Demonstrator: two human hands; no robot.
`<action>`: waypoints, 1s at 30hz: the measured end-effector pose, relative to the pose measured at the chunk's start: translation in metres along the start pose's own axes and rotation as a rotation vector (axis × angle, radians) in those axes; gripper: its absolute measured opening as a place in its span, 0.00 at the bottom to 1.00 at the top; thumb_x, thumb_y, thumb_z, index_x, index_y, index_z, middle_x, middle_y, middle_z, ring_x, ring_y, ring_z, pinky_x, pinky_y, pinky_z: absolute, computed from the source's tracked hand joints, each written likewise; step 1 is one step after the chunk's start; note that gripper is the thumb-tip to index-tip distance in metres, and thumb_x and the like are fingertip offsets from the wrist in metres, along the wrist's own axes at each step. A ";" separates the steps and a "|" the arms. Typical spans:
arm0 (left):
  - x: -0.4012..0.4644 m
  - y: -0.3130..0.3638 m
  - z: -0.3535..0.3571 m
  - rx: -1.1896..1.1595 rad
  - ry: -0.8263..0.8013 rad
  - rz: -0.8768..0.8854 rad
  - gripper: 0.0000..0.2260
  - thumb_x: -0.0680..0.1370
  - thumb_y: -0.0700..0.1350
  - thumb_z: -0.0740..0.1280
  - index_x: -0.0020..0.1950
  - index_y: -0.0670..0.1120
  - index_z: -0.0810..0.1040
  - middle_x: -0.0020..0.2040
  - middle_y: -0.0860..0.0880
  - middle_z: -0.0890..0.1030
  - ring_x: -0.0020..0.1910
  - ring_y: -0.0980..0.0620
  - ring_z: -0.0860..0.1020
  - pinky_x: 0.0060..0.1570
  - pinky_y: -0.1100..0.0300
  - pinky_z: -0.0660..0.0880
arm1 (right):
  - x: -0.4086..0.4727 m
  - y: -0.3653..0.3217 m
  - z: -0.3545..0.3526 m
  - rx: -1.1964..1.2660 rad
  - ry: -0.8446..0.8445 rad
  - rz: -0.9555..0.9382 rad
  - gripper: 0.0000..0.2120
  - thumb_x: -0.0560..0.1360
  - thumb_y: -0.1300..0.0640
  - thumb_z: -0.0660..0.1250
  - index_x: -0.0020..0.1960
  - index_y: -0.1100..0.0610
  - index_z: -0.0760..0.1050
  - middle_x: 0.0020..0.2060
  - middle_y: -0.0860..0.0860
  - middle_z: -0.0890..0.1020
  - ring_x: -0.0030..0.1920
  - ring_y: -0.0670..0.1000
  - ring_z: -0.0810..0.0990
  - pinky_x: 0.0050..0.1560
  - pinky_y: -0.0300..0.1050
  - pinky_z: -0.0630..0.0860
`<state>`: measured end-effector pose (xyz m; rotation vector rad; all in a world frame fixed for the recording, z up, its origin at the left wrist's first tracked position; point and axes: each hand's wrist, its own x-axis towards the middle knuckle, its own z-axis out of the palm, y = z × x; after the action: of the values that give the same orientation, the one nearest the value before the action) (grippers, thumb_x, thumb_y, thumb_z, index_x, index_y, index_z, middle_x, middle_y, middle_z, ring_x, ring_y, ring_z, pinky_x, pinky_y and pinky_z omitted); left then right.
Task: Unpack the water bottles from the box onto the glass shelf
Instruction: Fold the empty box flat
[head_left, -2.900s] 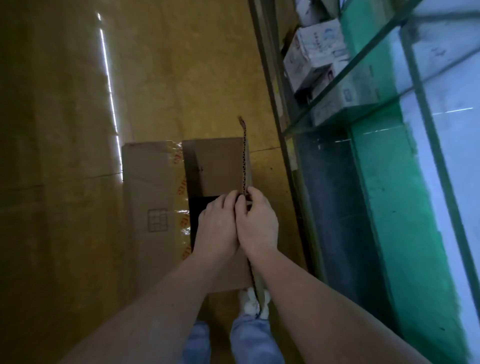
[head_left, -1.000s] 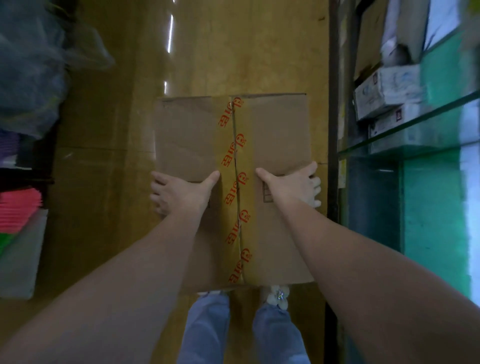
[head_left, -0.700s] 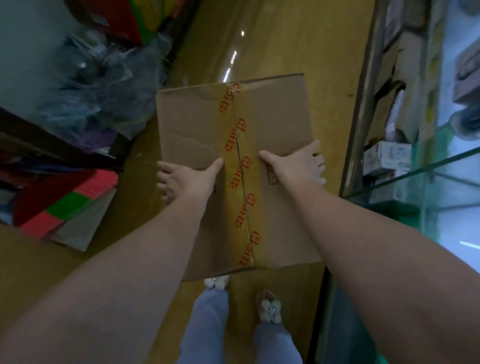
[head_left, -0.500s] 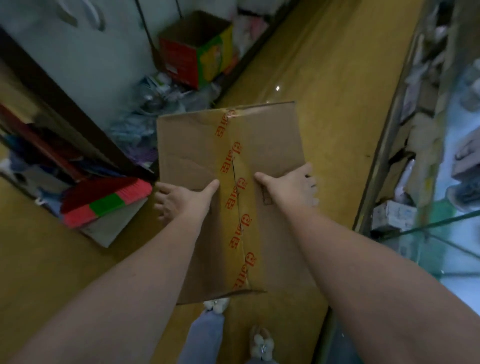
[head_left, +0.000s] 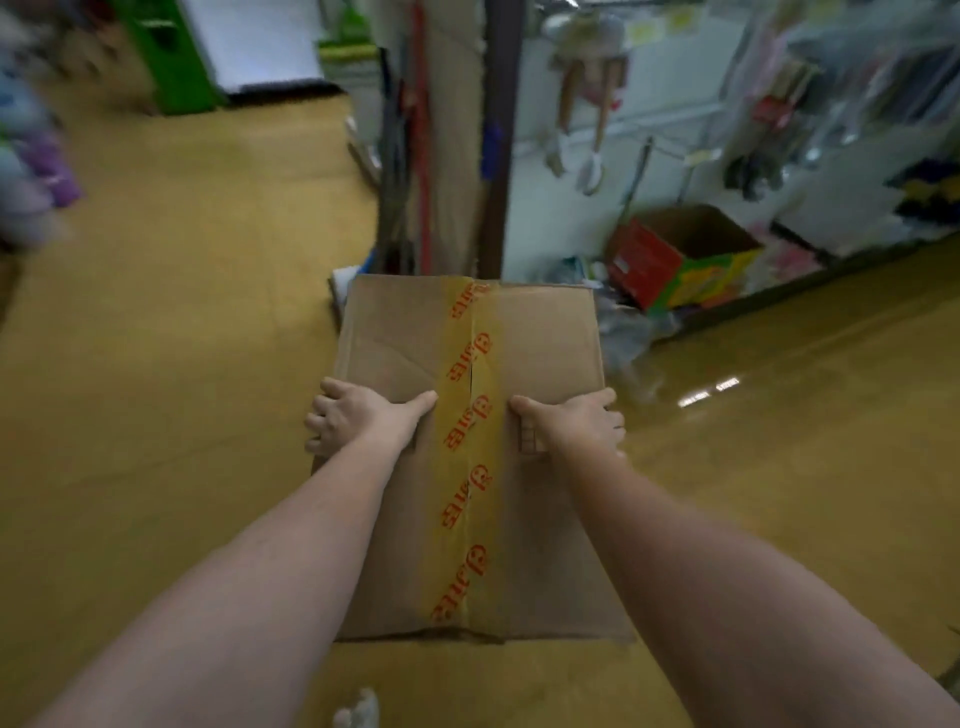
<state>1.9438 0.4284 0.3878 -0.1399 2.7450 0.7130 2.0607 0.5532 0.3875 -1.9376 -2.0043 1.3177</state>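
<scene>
1. Glossy yellow-brown floor (head_left: 182, 364) fills the lower part of the view, with a small white object (head_left: 358, 712) at the bottom edge, too blurred to tell what it is.
2. Both bare forearms reach forward from the bottom corners to a closed cardboard box (head_left: 545, 519), held above the floor in front of the person.
3. A strip of clear tape with red lettering (head_left: 467, 467) runs along the seam down the middle of the box top; the flaps are shut, so nothing inside can be seen.
4. The left hand (head_left: 358, 421) grips the box's left edge, thumb lying on the top face, fingers curled down over the side.
5. The right hand (head_left: 571, 423) grips the right edge the same way, thumb on top, fingers wrapped over the side.
6. Beyond the box, a dark upright post (head_left: 496, 135) stands by a white wall.
7. To the right of it, an open red and yellow carton (head_left: 680, 260) sits on the floor among crumpled plastic wrapping (head_left: 628, 332).
8. Far left, a green panel (head_left: 171, 57) is blurred.
</scene>
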 end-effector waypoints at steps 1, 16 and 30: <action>0.012 -0.013 -0.017 -0.018 0.018 -0.037 0.54 0.62 0.66 0.73 0.75 0.40 0.53 0.74 0.40 0.60 0.72 0.40 0.59 0.69 0.44 0.59 | -0.010 -0.017 0.016 -0.025 -0.021 -0.033 0.55 0.64 0.37 0.73 0.76 0.59 0.46 0.72 0.60 0.60 0.73 0.59 0.59 0.70 0.58 0.57; 0.209 -0.205 -0.272 -0.072 0.248 -0.355 0.54 0.65 0.66 0.72 0.77 0.39 0.48 0.75 0.40 0.58 0.73 0.40 0.59 0.69 0.45 0.59 | -0.187 -0.230 0.298 -0.202 -0.272 -0.362 0.57 0.62 0.36 0.74 0.76 0.61 0.48 0.71 0.61 0.62 0.71 0.60 0.62 0.68 0.57 0.64; 0.371 -0.319 -0.392 -0.082 0.375 -0.687 0.55 0.62 0.67 0.73 0.76 0.39 0.52 0.72 0.40 0.62 0.69 0.40 0.64 0.64 0.48 0.65 | -0.268 -0.377 0.506 -0.323 -0.492 -0.529 0.53 0.60 0.38 0.77 0.73 0.62 0.54 0.70 0.61 0.65 0.71 0.60 0.63 0.68 0.55 0.63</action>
<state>1.5420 -0.0485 0.4509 -1.2711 2.6996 0.6358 1.5273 0.1232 0.4238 -1.0700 -2.8417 1.4793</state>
